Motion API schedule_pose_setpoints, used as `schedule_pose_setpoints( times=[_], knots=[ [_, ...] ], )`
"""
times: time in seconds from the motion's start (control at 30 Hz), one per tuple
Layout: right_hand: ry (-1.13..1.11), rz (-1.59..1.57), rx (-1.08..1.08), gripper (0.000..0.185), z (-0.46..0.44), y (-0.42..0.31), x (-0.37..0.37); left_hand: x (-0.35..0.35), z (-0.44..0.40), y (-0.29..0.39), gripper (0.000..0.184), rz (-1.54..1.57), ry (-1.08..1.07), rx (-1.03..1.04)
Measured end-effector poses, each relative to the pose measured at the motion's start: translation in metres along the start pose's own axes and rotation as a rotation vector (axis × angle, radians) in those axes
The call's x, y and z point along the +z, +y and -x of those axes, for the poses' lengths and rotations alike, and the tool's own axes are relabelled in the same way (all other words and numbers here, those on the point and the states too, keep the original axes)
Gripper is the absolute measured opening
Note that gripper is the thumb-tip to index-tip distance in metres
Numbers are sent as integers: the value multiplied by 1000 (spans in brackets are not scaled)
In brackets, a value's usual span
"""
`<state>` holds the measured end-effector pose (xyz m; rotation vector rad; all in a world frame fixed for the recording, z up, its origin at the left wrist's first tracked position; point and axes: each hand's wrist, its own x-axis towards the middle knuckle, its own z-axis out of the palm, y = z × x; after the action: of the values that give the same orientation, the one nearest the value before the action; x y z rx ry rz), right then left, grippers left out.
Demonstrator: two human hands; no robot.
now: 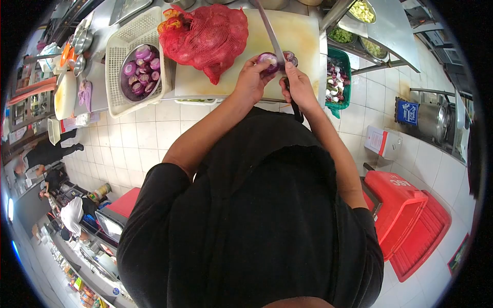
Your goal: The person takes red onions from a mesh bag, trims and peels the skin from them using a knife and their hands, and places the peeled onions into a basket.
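My left hand is closed around a red onion with its purple skin showing and a pale patch on it. In my right hand is a knife, its long blade pointing away from me and passing just right of the onion. A further piece of red onion shows by my right thumb; whether the thumb touches it I cannot tell. Both hands are over the near part of a pale cutting board. On the board's left lies a red mesh bag full of onions.
A white plastic basket left of the board holds a metal bowl of peeled red onions. Below the board's right edge is a green basket with onion scraps. Chopped vegetables fill containers at upper right. A red bin stands right; other people are far left.
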<state>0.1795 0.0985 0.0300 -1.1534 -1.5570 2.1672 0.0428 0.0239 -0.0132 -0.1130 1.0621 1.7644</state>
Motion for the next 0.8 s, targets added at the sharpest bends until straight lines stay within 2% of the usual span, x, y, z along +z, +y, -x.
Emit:
schedule_pose_setpoints(
  times=[0.2, 0.4, 0.6, 0.73, 0.8],
  knots=[
    [71, -51, 40, 52, 4, -9, -5, 4, 5, 1, 36, 16, 7, 36],
    [15, -46, 31, 53, 6, -11, 0, 7, 6, 1, 32, 35, 4, 17],
    [28, -46, 34, 50, 2, -7, -10, -2, 0, -1, 24, 45, -143, -52],
    [7, -21, -18, 50, 14, -5, -9, 5, 9, -3, 21, 31, -21, -9],
    [32, 64, -124, 51, 13, 3, -5, 8, 11, -3, 21, 25, 4, 6]
  ],
)
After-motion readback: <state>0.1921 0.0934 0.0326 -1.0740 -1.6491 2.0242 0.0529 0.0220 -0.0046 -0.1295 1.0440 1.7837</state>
